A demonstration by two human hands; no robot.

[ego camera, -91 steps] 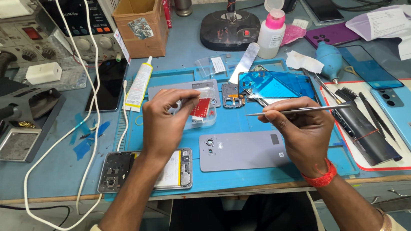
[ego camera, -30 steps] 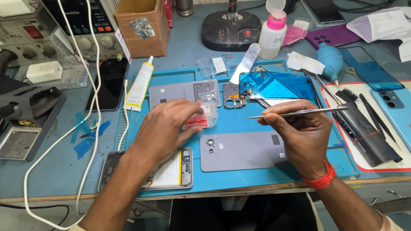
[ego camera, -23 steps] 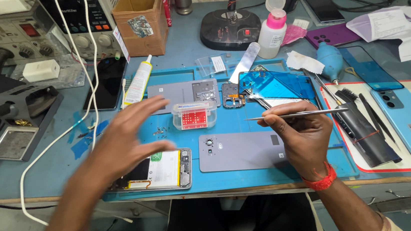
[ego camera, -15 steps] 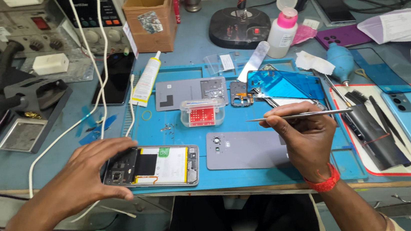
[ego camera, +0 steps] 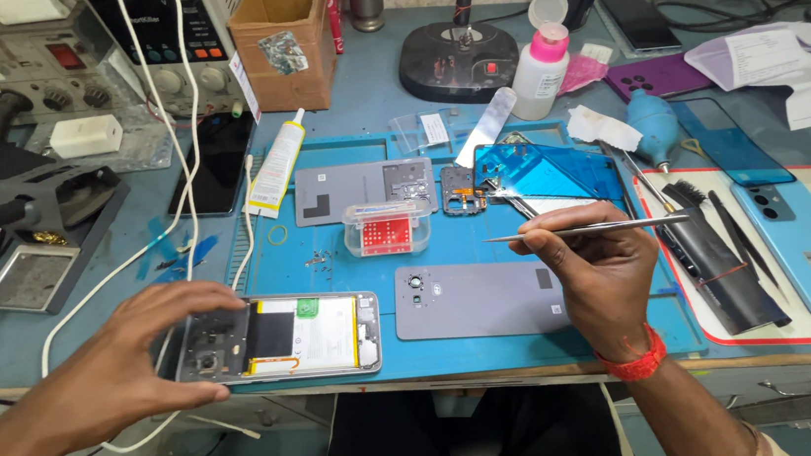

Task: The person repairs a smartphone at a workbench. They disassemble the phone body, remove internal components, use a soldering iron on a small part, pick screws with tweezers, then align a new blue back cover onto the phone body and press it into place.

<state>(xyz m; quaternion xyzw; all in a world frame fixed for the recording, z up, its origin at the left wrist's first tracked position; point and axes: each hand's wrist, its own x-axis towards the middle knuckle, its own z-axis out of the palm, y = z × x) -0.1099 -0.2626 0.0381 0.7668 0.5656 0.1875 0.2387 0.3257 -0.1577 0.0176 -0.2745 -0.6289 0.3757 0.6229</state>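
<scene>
The left hand (ego camera: 145, 357) curls around the camera end of an opened phone (ego camera: 277, 337), thumb below and fingers over the top edge, gripping it where it lies at the near edge of the surface, partly off the blue mat (ego camera: 330, 265). Its back is off, so the white battery and the board beside it are bare. The right hand (ego camera: 598, 274) hovers over the mat's near right part, pinching a pair of metal tweezers (ego camera: 589, 229) that lie level, tips pointing left; nothing shows between the tips. Just left of this hand lies the grey back cover (ego camera: 477, 298), flat and apart from the phone. Beyond it, toward the middle of the mat, stands a small clear box with red contents (ego camera: 387, 228), with a few loose screws (ego camera: 317, 258) beside it and a grey plate (ego camera: 362, 188) behind. A blue phone (ego camera: 809, 249) rests on the white tray at the right edge. Judging from this, disassembly looks done, while work inside the phone and closing it up remain
</scene>
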